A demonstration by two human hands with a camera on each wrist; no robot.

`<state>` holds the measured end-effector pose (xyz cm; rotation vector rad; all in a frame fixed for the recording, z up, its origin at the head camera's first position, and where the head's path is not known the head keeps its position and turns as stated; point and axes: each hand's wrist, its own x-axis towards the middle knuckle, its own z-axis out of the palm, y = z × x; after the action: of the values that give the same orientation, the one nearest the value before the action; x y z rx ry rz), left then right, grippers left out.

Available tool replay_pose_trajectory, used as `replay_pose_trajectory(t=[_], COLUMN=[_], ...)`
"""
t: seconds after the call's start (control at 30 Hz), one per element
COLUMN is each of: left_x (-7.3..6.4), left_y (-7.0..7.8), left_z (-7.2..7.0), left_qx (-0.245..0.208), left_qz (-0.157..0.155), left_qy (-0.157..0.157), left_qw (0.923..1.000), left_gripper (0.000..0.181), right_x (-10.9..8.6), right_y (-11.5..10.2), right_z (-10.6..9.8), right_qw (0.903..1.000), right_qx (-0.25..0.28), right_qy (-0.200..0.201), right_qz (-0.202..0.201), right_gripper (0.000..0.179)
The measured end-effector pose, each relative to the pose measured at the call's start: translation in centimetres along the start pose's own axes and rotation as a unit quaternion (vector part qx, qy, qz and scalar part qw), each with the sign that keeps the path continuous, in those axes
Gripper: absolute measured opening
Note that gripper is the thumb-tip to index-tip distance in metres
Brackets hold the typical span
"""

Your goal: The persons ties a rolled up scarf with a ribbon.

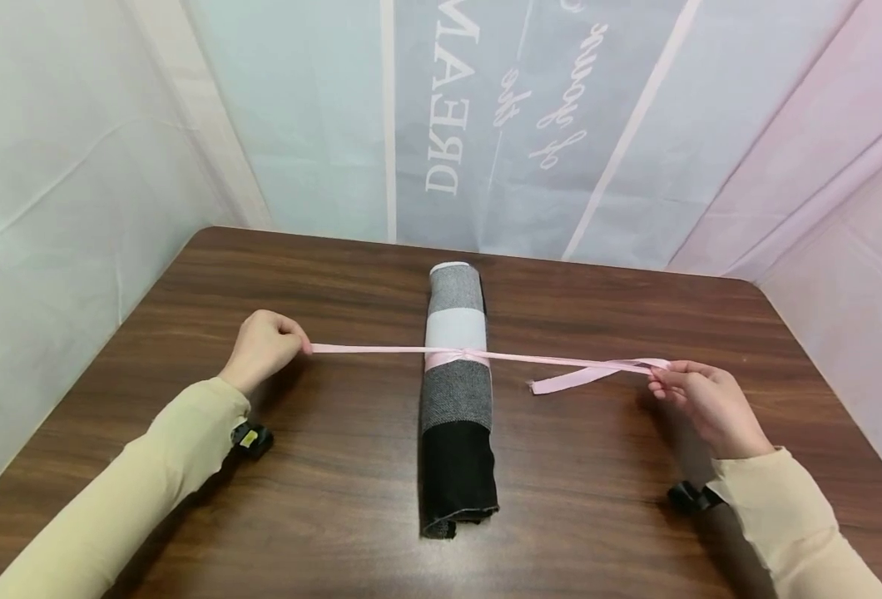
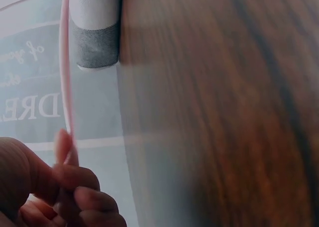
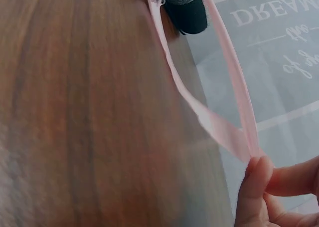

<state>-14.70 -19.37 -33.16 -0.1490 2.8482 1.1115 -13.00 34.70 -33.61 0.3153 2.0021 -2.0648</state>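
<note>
A rolled cloth (image 1: 456, 399) with black, grey and white bands lies lengthwise on the table. Round its middle runs a pink ribbon (image 1: 531, 359), crossed or knotted on top; which of these I cannot tell. My left hand (image 1: 265, 348) pinches one ribbon end to the left of the roll, and my right hand (image 1: 711, 403) pinches the other part to the right. Both lengths are stretched nearly straight between hands and roll. From the right hand a loose ribbon tail (image 3: 172, 70) hangs back toward the roll. The left wrist view shows the left hand (image 2: 65, 187) with curled fingers.
The brown wooden table (image 1: 321, 516) has rounded far corners. Behind it hangs a pale curtain (image 1: 321, 125) with mirrored lettering. A small black device (image 1: 252, 438) sits at the left wrist, another black device (image 1: 688, 497) at the right.
</note>
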Motion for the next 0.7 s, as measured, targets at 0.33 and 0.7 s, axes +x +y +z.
replay_pose_trajectory(t=[0.33,0.7], left_x=[-0.4,-0.7], left_y=[0.9,2.5], left_z=[0.5,0.3], left_qx=[0.026,0.094], left_qz=[0.029,0.028], left_qy=[-0.016,0.007], left_qw=[0.9991,0.9952], left_gripper=[0.026,0.027], right_x=[-0.2,-0.2], right_y=[0.0,-0.7], right_z=[1.0,2.6], right_qw=[0.9955,0.9893], right_qx=[0.065,-0.137], right_qy=[-0.051,0.015], right_qz=[-0.047,-0.046], right_gripper=[0.012,0.072])
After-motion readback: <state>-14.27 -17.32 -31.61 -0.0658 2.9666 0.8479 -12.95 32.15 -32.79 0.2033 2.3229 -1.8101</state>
